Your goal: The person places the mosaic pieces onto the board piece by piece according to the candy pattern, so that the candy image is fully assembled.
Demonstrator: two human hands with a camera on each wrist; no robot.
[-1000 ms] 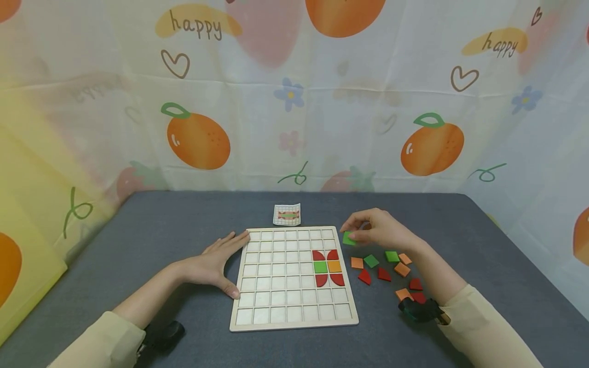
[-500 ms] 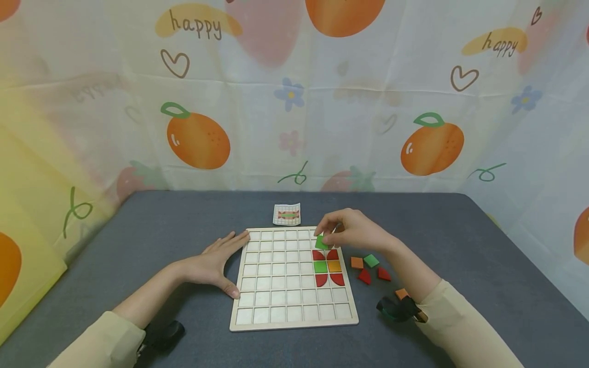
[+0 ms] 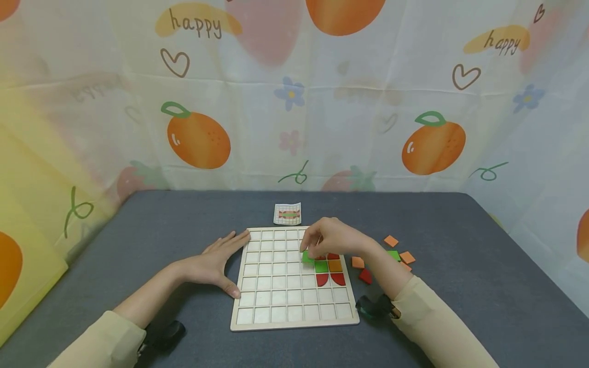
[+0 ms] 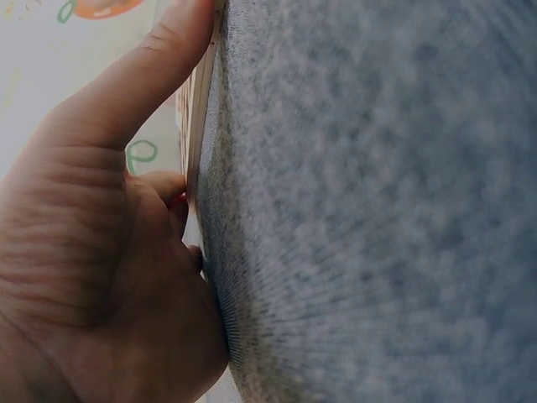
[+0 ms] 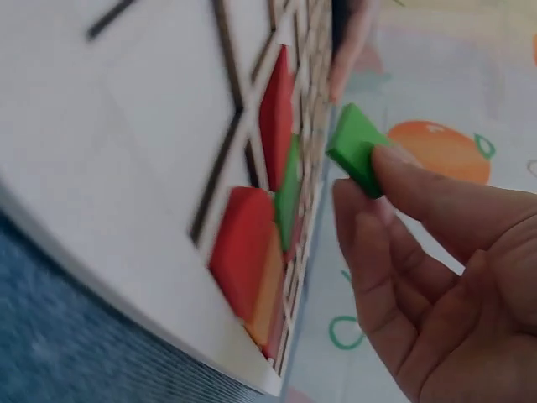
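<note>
A pale grid board (image 3: pixel 276 313) lies on the dark table. My left hand (image 3: pixel 209 265) rests along its left edge, fingers spread and straight, thumb on the lower frame; in the left wrist view that thumb (image 4: pixel 143 75) touches the board's edge. Above the board's right part, my right hand (image 3: pixel 333 237) pinches a green square tile (image 5: pixel 357 147) between thumb and fingers. Under and beside this hand, several tiles sit in the grid: a green square (image 3: pixel 321 267), an orange square (image 3: pixel 335 266), and red quarter-round pieces (image 3: pixel 322 279), some partly hidden by the hand.
Right of the board lie loose tiles: an orange square (image 3: pixel 391 240), a red piece (image 3: pixel 365 276), a green one (image 3: pixel 393 254) and several others, partly behind the right forearm. A small pattern card (image 3: pixel 287 214) lies behind the board. A printed curtain (image 3: pixel 285 128) hangs behind the table.
My right hand has carried the green tile leftward from beside the board's upper right corner to over the grid, then slightly nearer. The left hand stays on the board's edge.
</note>
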